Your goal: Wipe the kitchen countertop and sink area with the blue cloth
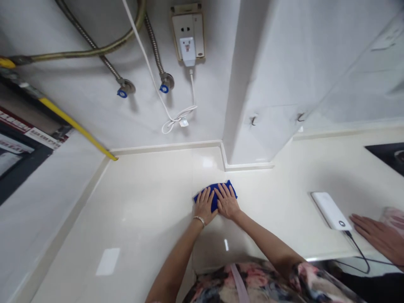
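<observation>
A blue cloth lies folded or bunched on the glossy cream countertop, a short way in front of the wall corner. My left hand, with a bracelet at the wrist, rests flat on the cloth's left part. On its right part lies my right hand, fingers stretched out. Both palms face down and sit side by side, pressing the cloth against the counter. Much of the cloth is hidden under the hands.
A white power bank with a black cable lies to the right, beside another person's hand. Behind are a wall socket with a plugged-in white cord, two blue-handled valves and a yellow pipe. A black hob edge shows far right.
</observation>
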Available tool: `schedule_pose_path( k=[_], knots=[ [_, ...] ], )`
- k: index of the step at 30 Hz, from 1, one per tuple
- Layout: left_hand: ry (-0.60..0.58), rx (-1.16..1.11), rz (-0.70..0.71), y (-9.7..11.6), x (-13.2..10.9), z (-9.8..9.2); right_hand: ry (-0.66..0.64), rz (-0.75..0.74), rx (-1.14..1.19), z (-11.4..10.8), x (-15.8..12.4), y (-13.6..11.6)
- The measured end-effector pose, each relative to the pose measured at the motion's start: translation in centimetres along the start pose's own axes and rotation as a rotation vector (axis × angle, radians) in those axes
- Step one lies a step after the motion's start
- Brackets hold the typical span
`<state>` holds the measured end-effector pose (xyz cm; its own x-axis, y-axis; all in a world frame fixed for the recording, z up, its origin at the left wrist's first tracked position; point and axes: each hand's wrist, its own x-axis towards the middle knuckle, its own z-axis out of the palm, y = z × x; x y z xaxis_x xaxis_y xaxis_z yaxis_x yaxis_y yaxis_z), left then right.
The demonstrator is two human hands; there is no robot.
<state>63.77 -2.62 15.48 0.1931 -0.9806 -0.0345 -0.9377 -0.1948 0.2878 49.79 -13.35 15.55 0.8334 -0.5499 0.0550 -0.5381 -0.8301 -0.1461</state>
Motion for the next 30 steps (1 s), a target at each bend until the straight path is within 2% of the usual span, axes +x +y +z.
schedule_pose_path(
  k=[4,8,11,13,18,26,28,30],
  knots=[
    [0.003,0.014,0.109,2.0,-4.3,1.4,0.046,-0.040,0.009,0.1,-6.0,0.4],
    [0.002,0.045,0.258,3.0,-8.6,3.0,0.105,-0.116,-0.006,0.3,-12.0,1.0],
    [0.017,0.078,0.336,3.3,-10.9,4.0,0.125,-0.164,-0.006,0.4,-14.9,1.3],
    [0.038,0.099,0.353,3.4,-11.5,4.4,0.128,-0.168,0.002,0.3,-15.7,1.3],
    [0.049,0.102,0.386,2.8,-10.2,3.7,0.118,-0.132,0.036,-0.1,-14.5,1.2],
    [-0.062,0.016,0.290,0.7,-4.1,0.2,0.055,-0.021,0.054,-0.5,-7.7,1.5],
    [-0.088,-0.019,0.257,-0.2,-4.0,-1.0,0.038,-0.036,0.037,-0.6,-6.4,1.7],
    [-0.067,-0.041,0.170,-1.5,-5.0,-2.1,0.021,-0.056,0.013,-0.8,-5.6,1.8]
  ],
)
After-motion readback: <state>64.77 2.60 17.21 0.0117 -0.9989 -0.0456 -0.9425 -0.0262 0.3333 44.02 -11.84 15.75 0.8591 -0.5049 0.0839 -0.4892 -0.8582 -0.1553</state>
